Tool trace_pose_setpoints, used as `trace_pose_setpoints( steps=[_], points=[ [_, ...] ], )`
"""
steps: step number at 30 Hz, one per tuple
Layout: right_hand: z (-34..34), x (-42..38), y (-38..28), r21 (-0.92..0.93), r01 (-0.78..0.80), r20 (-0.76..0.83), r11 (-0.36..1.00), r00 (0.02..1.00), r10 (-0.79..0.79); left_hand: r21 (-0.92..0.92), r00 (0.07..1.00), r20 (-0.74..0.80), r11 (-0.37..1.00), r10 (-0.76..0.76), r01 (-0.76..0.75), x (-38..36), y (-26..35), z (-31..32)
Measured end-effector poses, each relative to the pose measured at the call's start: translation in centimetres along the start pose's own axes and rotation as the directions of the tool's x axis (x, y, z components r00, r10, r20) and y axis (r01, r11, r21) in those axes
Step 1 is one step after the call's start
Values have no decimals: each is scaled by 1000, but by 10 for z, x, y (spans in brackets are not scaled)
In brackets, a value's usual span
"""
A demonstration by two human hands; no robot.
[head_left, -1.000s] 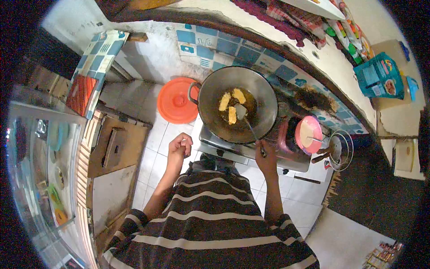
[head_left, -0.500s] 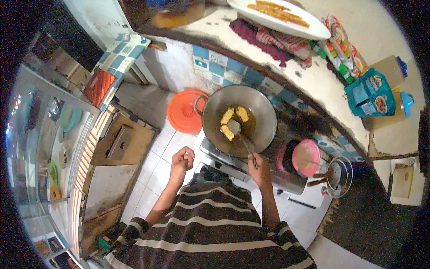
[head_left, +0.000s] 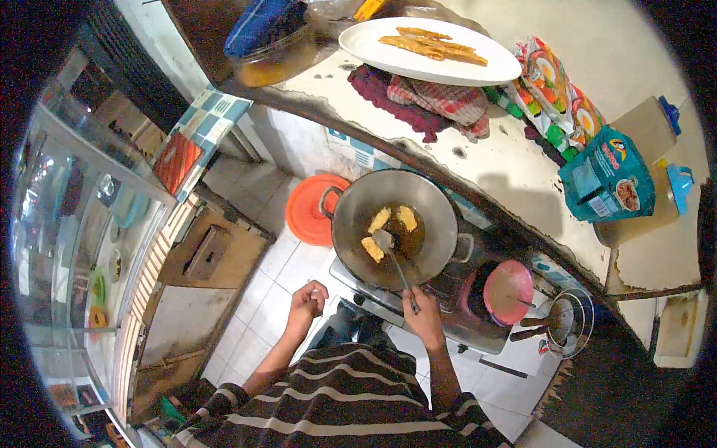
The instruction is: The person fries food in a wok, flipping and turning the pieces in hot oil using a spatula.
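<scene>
My right hand [head_left: 423, 319] grips the handle of a metal spatula [head_left: 400, 270]. The spatula's blade rests in the wok [head_left: 351, 250], beside the lower-left of three golden fried pieces [head_left: 373, 249]. The other two pieces, one at upper left [head_left: 379, 219] and one on the right [head_left: 406, 218], lie in dark oil at the wok's bottom. Left of the stove and apart from the wok, my left hand [head_left: 308, 300] is held up with its fingers curled and nothing visible in them.
On the counter behind the wok are a white plate [head_left: 358, 43] of fried strips, folded cloths [head_left: 441, 101], and a teal packet [head_left: 606, 178]. An orange lid [head_left: 305, 213] stands left of the wok. To the right are a pink bowl [head_left: 511, 287] and strainers [head_left: 569, 321].
My view has tilted up, showing more of the counter and putting the wok lower. The spatula stays in my right hand, its blade still by the lower-left piece. My left hand stays curled.
</scene>
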State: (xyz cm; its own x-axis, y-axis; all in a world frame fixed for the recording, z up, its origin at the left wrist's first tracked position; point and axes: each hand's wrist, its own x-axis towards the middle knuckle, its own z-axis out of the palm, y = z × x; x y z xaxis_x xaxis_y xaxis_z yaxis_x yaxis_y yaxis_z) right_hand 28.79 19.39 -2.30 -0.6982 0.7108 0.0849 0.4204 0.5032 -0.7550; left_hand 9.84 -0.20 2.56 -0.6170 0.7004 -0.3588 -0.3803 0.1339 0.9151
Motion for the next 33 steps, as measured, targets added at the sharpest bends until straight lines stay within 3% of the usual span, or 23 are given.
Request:
trace_pose_setpoints(
  steps=[3, 6, 9, 12, 15, 19, 21, 22, 23, 24, 27, 28, 31, 33],
  points=[
    [-18, 7, -13, 12, -125, 157, 992, 980, 121, -2, 999, -42, 1000, 11, -11, -3, -4, 7],
    [-26, 9, -20, 1, -125, 123, 992, 985, 124, -27, 998, -59, 1000, -3, 1, -6, -3, 18],
    [-23, 10, -4, 18, -30, 77, 999, 997, 29, -11, 1000, -16, 1000, 0, 0, -5, -7, 26],
    [-22, 10, 3, -1, -70, 92, 998, 993, 70, -3, 1000, 21, 1000, 10, -10, 0, 1, 36],
    [-22, 8, 2, 53, -8, 24, 999, 1000, 7, 26, 996, 82, 999, 29, -31, 11, 6, 38],
    [-8, 3, -3, 43, -117, -12, 992, 993, 118, 80, 984, 133, 988, 119, -130, 28, 20, 35],
    [-5, 5, 5, 65, -93, 21, 994, 996, 92, 116, 970, 139, 969, 201, -217, 28, 26, 35],
    [1, 3, 14, 58, -62, 13, 996, 998, 61, 131, 992, 67, 984, 111, -119, 32, 23, 32],
    [7, 0, 24, 55, -33, 2, 998, 999, 32, 104, 988, 33, 983, 151, -154, 37, 14, 27],
    [-4, 2, 12, 21, -64, 32, 998, 997, 63, 71, 991, 36, 989, 129, -132, 35, 19, 27],
    [-14, 4, -5, -16, -58, -107, 998, 993, 56, 33, 990, 77, 992, 118, -121, 36, 27, 25],
    [-20, 10, -6, 110, -117, 36, 987, 993, 113, 35, 989, 87, 992, 117, -120, 37, 27, 24],
    [-14, 10, -11, 86, -49, -81, 995, 995, 56, 41, 985, 127, 991, 118, -124, 43, 30, 15],
    [-17, 11, -22, 46, -98, -73, 994, 992, 101, 64, 973, 143, 979, 183, -194, 45, 34, 13]
  ],
)
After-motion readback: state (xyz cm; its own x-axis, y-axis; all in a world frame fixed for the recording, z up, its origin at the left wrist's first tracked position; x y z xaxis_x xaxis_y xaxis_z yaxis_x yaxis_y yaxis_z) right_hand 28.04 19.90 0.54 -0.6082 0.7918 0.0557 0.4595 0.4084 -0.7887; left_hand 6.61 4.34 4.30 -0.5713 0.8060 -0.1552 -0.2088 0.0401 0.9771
